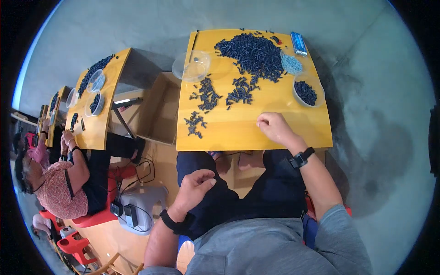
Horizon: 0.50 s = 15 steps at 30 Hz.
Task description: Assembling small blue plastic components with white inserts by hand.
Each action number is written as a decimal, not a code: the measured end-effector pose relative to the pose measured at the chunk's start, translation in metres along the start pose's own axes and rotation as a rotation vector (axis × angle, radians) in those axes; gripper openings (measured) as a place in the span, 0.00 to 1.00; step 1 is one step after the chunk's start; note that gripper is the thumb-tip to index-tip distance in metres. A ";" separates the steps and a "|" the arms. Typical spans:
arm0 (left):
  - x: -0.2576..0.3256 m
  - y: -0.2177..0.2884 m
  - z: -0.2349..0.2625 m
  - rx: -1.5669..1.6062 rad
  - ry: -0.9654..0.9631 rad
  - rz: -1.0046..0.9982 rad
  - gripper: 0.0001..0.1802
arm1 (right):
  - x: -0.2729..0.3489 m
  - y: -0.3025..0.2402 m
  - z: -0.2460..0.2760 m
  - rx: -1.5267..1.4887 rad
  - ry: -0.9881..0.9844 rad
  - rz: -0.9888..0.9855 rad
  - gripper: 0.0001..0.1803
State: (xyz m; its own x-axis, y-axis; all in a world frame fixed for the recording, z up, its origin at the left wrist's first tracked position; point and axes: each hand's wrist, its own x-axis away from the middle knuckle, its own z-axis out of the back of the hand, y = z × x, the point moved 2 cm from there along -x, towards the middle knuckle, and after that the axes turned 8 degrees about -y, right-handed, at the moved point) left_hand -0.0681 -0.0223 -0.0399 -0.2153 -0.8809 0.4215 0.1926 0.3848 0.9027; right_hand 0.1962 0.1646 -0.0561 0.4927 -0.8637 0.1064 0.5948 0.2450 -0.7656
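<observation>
My right hand (276,129) is closed over the front part of the yellow table (220,137), its curled fingers hiding whatever may be inside. Over my left thigh, off the table's front edge, my left hand (197,189) is loosely curled, and its palm is hidden too. Small dark cylindrical pieces form a big heap (252,52) at the back of the table. Two smaller clusters lie nearer me, a middle one (241,90) and a left one (207,95). Beyond my right hand stands a clear tub (305,93) partly filled with the dark pieces.
A clear bowl of light-blue small parts (291,63) and a blue packet (298,43) are at the back right. A clear round container (195,66) overhangs the left edge. A cardboard box (158,107) stands left of the table. Another person (64,188) sits at a neighbouring table.
</observation>
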 end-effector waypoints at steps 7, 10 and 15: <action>-0.008 0.007 0.002 0.152 0.098 -0.040 0.12 | -0.048 0.027 -0.003 -0.091 0.178 -0.073 0.03; -0.018 0.023 -0.004 0.074 0.053 -0.039 0.11 | -0.057 0.026 0.000 0.007 0.227 0.076 0.02; -0.056 0.052 -0.013 0.148 -0.035 -0.073 0.11 | -0.065 0.028 0.002 -0.018 0.221 -0.012 0.03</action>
State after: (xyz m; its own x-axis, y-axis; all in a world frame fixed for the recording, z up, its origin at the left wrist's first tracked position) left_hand -0.0334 0.0431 -0.0176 -0.2572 -0.8991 0.3543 0.0325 0.3584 0.9330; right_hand 0.1824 0.2283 -0.0834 0.3329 -0.9426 -0.0249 0.5872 0.2279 -0.7767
